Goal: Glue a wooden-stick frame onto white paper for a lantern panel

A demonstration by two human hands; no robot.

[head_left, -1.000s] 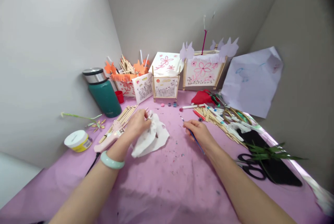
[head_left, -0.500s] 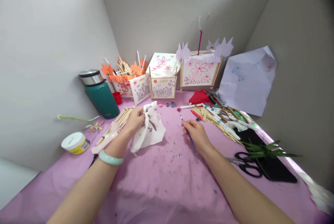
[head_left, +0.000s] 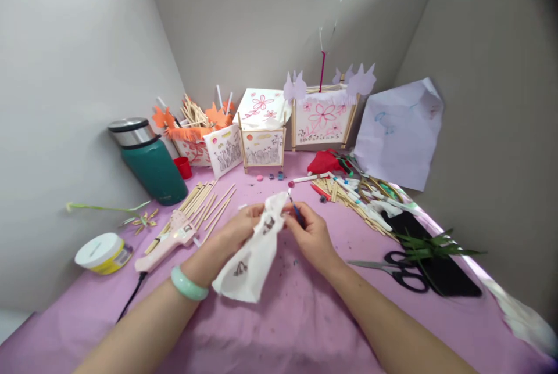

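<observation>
My left hand [head_left: 238, 227], with a pale green bangle [head_left: 188, 284] on its wrist, grips a white tissue [head_left: 247, 272] marked with dark smudges. The tissue hangs down towards the purple tablecloth. My right hand [head_left: 313, 240] holds a thin blue paintbrush [head_left: 297, 211] against or just beside the tissue's upper right edge, its tip pointing away from me. Both hands are close together, and some fingertips are hidden by the tissue. Just beyond them lie a small magenta blob [head_left: 291, 184], a pink one [head_left: 260, 177] and small blue ones [head_left: 280, 176].
On the left are a green bottle [head_left: 152, 165], a white-lidded tub [head_left: 103, 252], a pink glue gun [head_left: 168, 244] and wooden sticks [head_left: 192, 205]. Decorated paper boxes [head_left: 264, 147] stand behind. To the right lie scissors [head_left: 405, 272], leaves [head_left: 429, 246] and a black phone-like slab [head_left: 453, 278].
Both hands have come together in the middle. The tissue has moved right, and the brush has drawn back from the magenta blob to the tissue. The view has shifted slightly right.
</observation>
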